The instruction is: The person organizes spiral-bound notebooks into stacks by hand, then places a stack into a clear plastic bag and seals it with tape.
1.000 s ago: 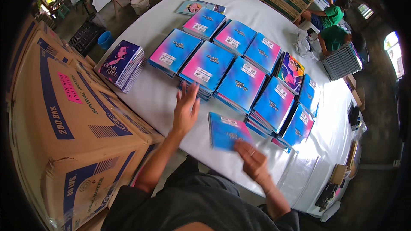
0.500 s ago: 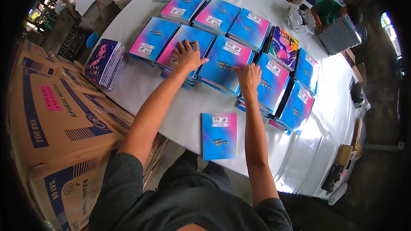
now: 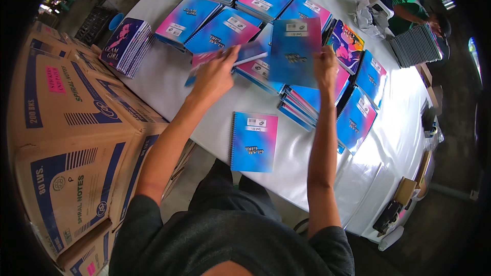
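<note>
My left hand (image 3: pixel 215 75) is closed on a spiral notebook (image 3: pixel 251 52) with a pink-purple cover, tilted edge-on and smeared by motion. My right hand (image 3: pixel 326 67) grips the right edge of another blue-and-pink spiral notebook (image 3: pixel 295 46), raised above the stacks with its cover facing me. Below both hands stand stacks of matching notebooks, such as a stack (image 3: pixel 223 31) beyond my left hand and an uneven stack (image 3: pixel 302 105) under my right forearm. A single spiral notebook (image 3: pixel 254 142) lies flat near the table's front edge, between my forearms.
A white-covered table (image 3: pixel 204 117) holds everything. Purple notebooks (image 3: pixel 125 46) are stacked at its left edge, and a colourful notebook (image 3: pixel 345 46) lies right of the middle. Cardboard boxes (image 3: pixel 76 117) stand at left. At the far right, people in green (image 3: pixel 406 10) sit near a grey stack (image 3: pixel 417 46).
Both hands have come up off the stacks, each lifting a notebook. My right hand has moved right and up. The whole view has shifted slightly.
</note>
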The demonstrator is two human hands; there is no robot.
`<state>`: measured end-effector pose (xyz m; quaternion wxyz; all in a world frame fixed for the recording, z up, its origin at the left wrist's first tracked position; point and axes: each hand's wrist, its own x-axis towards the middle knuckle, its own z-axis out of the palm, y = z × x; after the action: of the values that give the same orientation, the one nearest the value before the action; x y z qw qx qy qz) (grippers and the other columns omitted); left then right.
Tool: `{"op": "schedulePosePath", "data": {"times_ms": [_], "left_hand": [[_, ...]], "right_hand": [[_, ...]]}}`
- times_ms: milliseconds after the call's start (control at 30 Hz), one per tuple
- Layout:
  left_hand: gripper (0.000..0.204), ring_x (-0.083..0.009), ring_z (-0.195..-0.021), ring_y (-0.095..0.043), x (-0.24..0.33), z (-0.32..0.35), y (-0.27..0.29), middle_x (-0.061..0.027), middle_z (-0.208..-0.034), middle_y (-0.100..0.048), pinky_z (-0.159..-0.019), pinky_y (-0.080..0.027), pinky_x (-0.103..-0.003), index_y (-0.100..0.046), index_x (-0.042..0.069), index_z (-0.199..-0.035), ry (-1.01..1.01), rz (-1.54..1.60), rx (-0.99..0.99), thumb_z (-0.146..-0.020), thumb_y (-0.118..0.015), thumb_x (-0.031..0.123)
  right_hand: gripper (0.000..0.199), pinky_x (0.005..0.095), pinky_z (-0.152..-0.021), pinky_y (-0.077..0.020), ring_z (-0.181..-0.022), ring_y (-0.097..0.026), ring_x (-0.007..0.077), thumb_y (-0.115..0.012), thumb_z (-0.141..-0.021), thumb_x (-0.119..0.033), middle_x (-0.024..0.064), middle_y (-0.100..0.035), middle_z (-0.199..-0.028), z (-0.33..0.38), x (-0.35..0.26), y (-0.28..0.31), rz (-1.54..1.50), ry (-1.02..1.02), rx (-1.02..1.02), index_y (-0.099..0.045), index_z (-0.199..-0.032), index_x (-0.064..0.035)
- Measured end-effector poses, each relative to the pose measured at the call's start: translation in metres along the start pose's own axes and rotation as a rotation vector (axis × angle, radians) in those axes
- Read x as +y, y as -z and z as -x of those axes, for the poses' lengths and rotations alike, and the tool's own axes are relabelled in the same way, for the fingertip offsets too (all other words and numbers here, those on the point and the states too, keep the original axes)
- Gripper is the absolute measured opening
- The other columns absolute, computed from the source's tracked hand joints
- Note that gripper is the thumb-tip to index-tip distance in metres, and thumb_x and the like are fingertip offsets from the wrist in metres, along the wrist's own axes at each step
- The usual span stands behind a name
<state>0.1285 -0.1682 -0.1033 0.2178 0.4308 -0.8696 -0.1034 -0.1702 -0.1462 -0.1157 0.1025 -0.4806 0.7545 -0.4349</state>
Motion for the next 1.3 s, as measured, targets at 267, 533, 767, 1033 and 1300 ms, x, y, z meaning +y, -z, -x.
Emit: {"op": "schedulePosePath", "data": {"times_ms": [267, 533, 767, 1033, 1300], "left_hand": [[0.069, -0.0342, -0.125, -0.049, 0.038, 0.073, 0.109, -0.0126, -0.122, -0.062, -0.105, -0.038, -0.041, -0.061, 0.012, -0.125, 0.01, 0.366, 0.174, -0.067, -0.041, -0.02], [0.046, -0.0279, -0.139, -0.033, 0.052, 0.107, 0.031, 0.0082, -0.124, -0.063, -0.117, -0.01, -0.054, -0.072, 0.029, -0.105, -0.607, 0.309, -0.222, -0.077, -0.054, -0.001], [0.05, -0.0271, -0.142, -0.024, -0.005, 0.128, -0.065, 0.0135, -0.145, -0.041, -0.113, -0.023, -0.06, -0.063, 0.039, -0.119, -0.695, -0.13, -0.54, -0.079, -0.06, 0.008], [0.057, -0.0322, -0.13, -0.044, 0.048, 0.073, -0.071, -0.0094, -0.144, -0.044, -0.107, -0.034, -0.048, -0.041, 0.017, -0.142, 0.45, 1.253, -0.687, -0.091, -0.059, 0.033], [0.06, -0.0261, -0.114, -0.057, 0.121, 0.05, -0.072, -0.0161, -0.126, -0.056, -0.095, -0.048, -0.04, -0.042, -0.001, -0.134, 0.606, 1.681, -0.79, -0.085, -0.07, 0.021]], "right_hand": [[0.026, 0.0353, -0.089, -0.0493, -0.102, -0.063, 0.0273, -0.058, -0.083, 0.002, 0.0144, -0.067, -0.105, 0.057, -0.056, 0.04, -0.134, 0.656, -1.326, -0.065, -0.108, -0.0014], [0.009, 0.0422, -0.08, -0.0491, -0.088, -0.062, 0.0333, -0.062, -0.083, -0.003, 0.0151, -0.065, -0.096, 0.123, 0.022, 0.055, -0.008, 0.538, -0.716, -0.069, -0.089, -0.0019], [0.054, 0.046, -0.109, -0.0347, -0.129, -0.046, 0.0297, -0.057, -0.08, 0.004, 0.0165, -0.049, -0.137, 0.146, 0.068, 0.054, 0.718, 0.566, -0.074, -0.05, -0.133, -0.0047], [0.038, 0.0395, -0.091, -0.0517, -0.105, -0.064, 0.0306, -0.058, -0.074, 0.011, 0.0158, -0.066, -0.111, 0.16, 0.054, 0.087, 0.242, 0.501, -0.02, -0.066, -0.107, -0.0028], [0.043, 0.0392, -0.096, -0.0456, -0.106, -0.059, 0.0321, -0.079, -0.073, -0.017, 0.0104, -0.062, -0.119, 0.203, 0.098, 0.156, -0.131, 0.021, -0.063, -0.061, -0.112, -0.0095]]}}
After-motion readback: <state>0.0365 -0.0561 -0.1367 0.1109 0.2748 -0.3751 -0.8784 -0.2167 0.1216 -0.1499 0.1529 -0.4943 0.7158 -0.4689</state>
